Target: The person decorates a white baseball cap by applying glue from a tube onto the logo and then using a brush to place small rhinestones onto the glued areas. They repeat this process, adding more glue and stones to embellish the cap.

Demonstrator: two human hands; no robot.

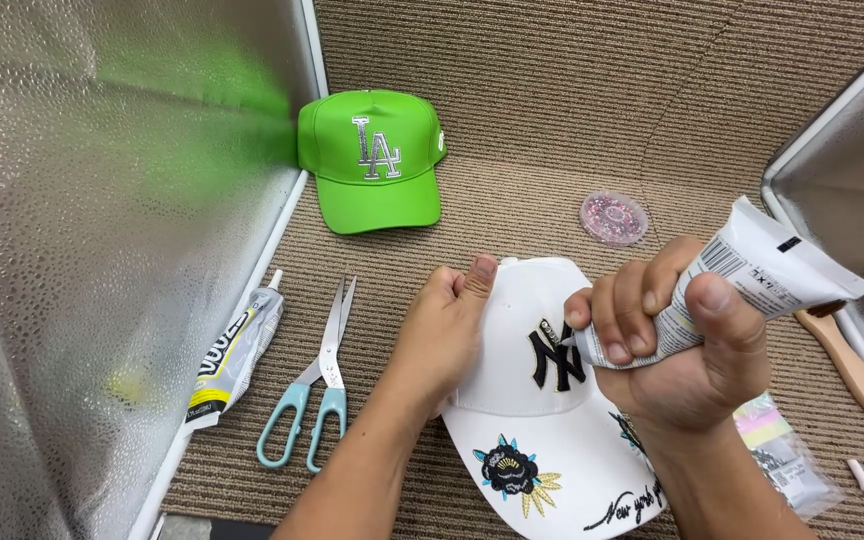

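- The counter, covered in ribbed brown carpet and walled by shiny panels, is carrying everything here.
- The white cap is lying in front of the person, brim toward them and crown away, between the two hands.
- The green cap is sitting well apart at the back, against the left panel.
- The left hand is wrapping over the white cap's left side, thumb up on the crown, steadying it.
- The right hand is squeezing a white tube in a closed fist; the tube's long axis is slanting down-left, its nozzle touching the black emblem on the cap's front, so the right hand is the nearer one.
- Scissors and a second tube are lying left of the cap.
- A round dish of pink beads is sitting behind it.
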